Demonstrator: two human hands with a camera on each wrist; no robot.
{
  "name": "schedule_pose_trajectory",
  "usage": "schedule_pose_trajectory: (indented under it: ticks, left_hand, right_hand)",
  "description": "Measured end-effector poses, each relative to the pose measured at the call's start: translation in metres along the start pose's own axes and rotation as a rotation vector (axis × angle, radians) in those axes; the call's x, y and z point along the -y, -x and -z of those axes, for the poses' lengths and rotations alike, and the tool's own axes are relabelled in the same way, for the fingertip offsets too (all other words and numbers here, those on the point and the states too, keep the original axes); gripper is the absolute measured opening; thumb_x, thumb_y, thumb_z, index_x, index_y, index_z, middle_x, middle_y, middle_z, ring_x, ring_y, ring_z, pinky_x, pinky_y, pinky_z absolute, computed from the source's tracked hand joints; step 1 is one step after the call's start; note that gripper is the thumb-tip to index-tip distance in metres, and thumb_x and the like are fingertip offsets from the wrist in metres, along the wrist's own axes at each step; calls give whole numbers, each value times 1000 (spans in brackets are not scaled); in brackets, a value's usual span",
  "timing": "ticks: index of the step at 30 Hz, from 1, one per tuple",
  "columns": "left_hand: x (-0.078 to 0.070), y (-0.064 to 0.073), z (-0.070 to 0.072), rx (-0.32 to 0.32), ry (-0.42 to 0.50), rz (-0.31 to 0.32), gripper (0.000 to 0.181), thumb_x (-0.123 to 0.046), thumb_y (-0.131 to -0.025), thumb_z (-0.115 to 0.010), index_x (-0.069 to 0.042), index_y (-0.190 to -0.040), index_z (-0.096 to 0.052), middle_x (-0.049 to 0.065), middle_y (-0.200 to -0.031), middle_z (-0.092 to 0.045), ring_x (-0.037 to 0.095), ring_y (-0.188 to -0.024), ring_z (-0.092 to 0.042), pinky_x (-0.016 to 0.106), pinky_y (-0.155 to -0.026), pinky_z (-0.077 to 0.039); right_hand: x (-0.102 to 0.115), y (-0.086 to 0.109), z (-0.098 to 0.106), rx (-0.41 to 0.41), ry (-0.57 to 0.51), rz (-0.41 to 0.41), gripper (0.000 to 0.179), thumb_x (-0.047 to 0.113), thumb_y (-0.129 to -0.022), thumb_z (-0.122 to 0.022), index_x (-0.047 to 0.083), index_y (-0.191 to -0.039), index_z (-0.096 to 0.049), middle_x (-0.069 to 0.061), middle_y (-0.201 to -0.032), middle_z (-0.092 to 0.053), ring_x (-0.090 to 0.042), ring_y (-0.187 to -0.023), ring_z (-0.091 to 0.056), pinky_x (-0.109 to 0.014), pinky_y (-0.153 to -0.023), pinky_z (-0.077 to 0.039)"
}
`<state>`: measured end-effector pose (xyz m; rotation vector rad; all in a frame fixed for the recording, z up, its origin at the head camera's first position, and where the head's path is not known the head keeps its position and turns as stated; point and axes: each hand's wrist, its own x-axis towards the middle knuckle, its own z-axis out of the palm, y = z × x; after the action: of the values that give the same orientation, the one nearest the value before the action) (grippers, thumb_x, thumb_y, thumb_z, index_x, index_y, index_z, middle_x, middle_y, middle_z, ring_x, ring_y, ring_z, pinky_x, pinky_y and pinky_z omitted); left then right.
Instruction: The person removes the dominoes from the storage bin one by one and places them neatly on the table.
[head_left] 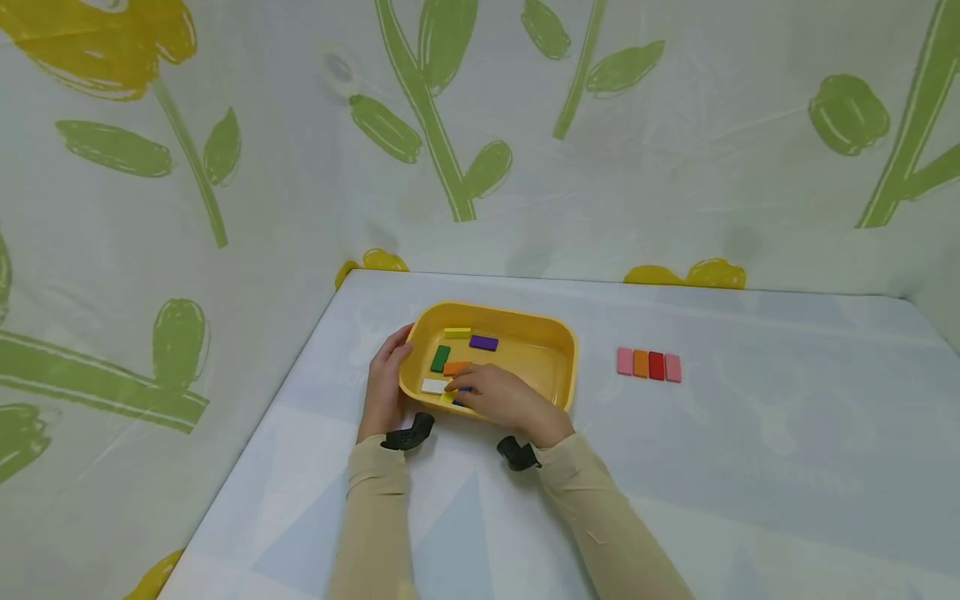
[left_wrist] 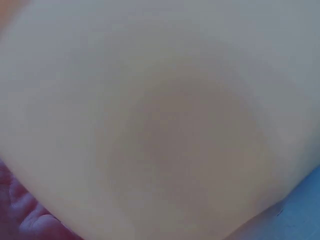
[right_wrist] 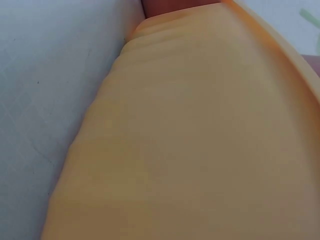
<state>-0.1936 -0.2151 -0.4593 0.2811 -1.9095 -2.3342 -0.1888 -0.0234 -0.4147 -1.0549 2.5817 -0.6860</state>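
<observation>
A yellow tray (head_left: 525,315) stands on the table, holding several small coloured blocks. My left hand (head_left: 385,387) grips its left end, thumb over the rim. Inside the tray, my right hand (head_left: 498,393) reaches down at the front left, its fingertips at a yellow block (head_left: 447,397) and a blue block (head_left: 459,403); whether they pinch either is hidden. Close by lie a white block (head_left: 433,386), an orange block (head_left: 454,367) and a green block (head_left: 440,358). Farther back are a purple block (head_left: 483,342) and another yellow block (head_left: 457,332). Blurred tray wall (right_wrist: 185,125) fills much of the right wrist view.
Right of the tray, a row on the table (head_left: 750,467) holds a pink block (head_left: 625,361), an orange one, a red block (head_left: 656,366) and another pink one, side by side. Patterned curtains (head_left: 585,183) stand behind and to the left of the table.
</observation>
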Motion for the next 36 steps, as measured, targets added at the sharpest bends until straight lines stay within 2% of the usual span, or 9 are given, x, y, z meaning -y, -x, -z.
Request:
schedule_pose_trajectory:
  ticks: [4,11,16,22,29,36]
  left_hand:
    - [1,-1,-1,7,-4,6,37,-34,-89,-50,-23,-125,-51,-5,-131,-43,14,-117,-42,30,-98,-35]
    - [0,0,-2,14,-3,22,38,-35,-89,-50,-24,-125,-50,-7,-131,-43,14,-117,-42,30,-97,-36]
    - [-1,1,-3,15,1,31,36,-34,-90,-49,-26,-124,-51,-8,-130,-44,13,-115,-43,27,-96,-37]
    - [-1,2,-3,28,-12,37,37,-36,-90,-49,-26,-126,-50,-8,-131,-42,14,-116,-43,27,-95,-38]
    - [-3,2,-4,37,-14,22,37,-34,-90,-49,-24,-126,-50,-6,-132,-42,16,-117,-42,29,-95,-38]
    - [-4,3,-3,20,-23,18,35,-32,-90,-50,-25,-124,-51,-7,-131,-42,15,-117,-42,30,-97,-36]
  right_hand:
    - [0,1,-1,2,17,-28,26,26,-92,-46,19,-111,-64,1,-116,-53,-14,-105,-48,-30,-96,-36]
    - [0,5,-1,13,16,-159,29,35,-90,-48,21,-109,-65,2,-101,-52,-13,-86,-46,-28,-83,-42]
    - [0,8,-1,45,-39,-228,34,41,-90,-46,22,-111,-64,8,-104,-60,-10,-86,-51,-31,-88,-42]
    - [-1,11,1,50,-115,-196,32,42,-90,-46,24,-108,-65,11,-103,-61,-8,-88,-52,-31,-91,-41]
    - [-9,14,5,52,-251,-134,21,34,-88,-53,27,-103,-66,14,-95,-59,-9,-84,-50,-26,-80,-42]
    - [-15,17,12,95,-300,-94,27,37,-86,-55,32,-112,-61,13,-98,-57,-11,-87,-49,-27,-75,-40]
